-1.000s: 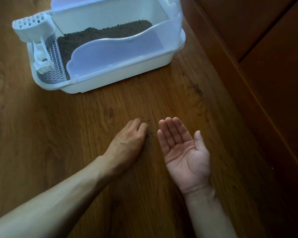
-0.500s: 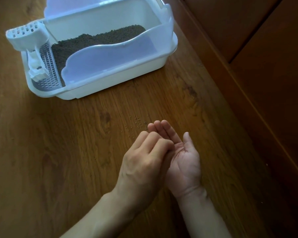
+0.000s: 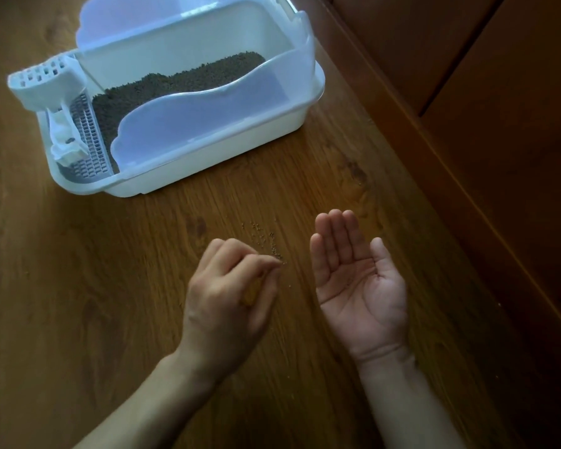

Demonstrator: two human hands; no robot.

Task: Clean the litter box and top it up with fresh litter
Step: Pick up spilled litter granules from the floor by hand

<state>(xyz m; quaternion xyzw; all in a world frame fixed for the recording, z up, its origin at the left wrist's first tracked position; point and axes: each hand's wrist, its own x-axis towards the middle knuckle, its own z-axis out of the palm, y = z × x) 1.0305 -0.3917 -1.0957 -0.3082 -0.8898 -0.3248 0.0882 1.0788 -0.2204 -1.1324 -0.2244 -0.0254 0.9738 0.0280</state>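
Your left hand (image 3: 230,286) has its fingertips bunched, probably pinching stray granules, though I cannot tell. Your right hand (image 3: 353,273) lies flat, palm up, as a tray. Beyond, spilled litter (image 3: 266,238) dots the floor (image 3: 78,286); farther, the litter box (image 3: 188,102) holds its scoop (image 3: 51,89).

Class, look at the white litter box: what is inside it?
Inside the litter box lies dark litter beside a slotted grid, with a white scoop above the grid. The frosted front wall hides the litter's near part.
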